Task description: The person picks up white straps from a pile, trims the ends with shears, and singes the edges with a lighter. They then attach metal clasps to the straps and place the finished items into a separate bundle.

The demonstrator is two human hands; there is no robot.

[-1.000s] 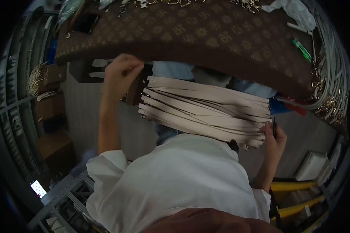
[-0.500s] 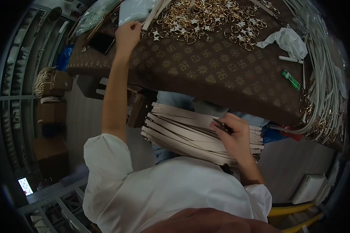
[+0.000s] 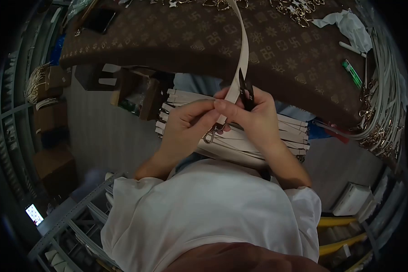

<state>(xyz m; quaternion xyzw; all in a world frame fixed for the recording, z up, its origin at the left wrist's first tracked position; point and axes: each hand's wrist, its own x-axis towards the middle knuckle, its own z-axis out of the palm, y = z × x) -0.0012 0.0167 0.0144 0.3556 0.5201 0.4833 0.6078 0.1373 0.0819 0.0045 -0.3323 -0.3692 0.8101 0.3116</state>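
A cream strap point(image 3: 244, 50) runs from the table down to my hands in front of my body. My left hand point(image 3: 186, 121) is closed on it near its lower end, with the fingertips pinching. A metal snap hook point(image 3: 209, 136) hangs from that end, below my fingers. My right hand point(image 3: 260, 118) pinches the same strap between thumb and fingers, touching my left thumb. Tucked in the right hand is a dark pair of thread snips point(image 3: 246, 93), blades pointing up. Beneath both hands, a bundle of cream straps point(image 3: 285, 131) lies across my lap.
The table point(image 3: 204, 52) has a brown patterned cover. On it are gold hardware point(image 3: 299, 11), a crumpled white bag point(image 3: 351, 29), a green lighter-like item point(image 3: 352, 73) and a dark phone-like object point(image 3: 99, 20). Straps point(image 3: 387, 77) hang at the right edge; boxes point(image 3: 54, 167) stand left.
My left hand has come back from the table's far side to my lap, bringing a strap. My right hand has moved up and now grips the strap too. The view has tilted downward.
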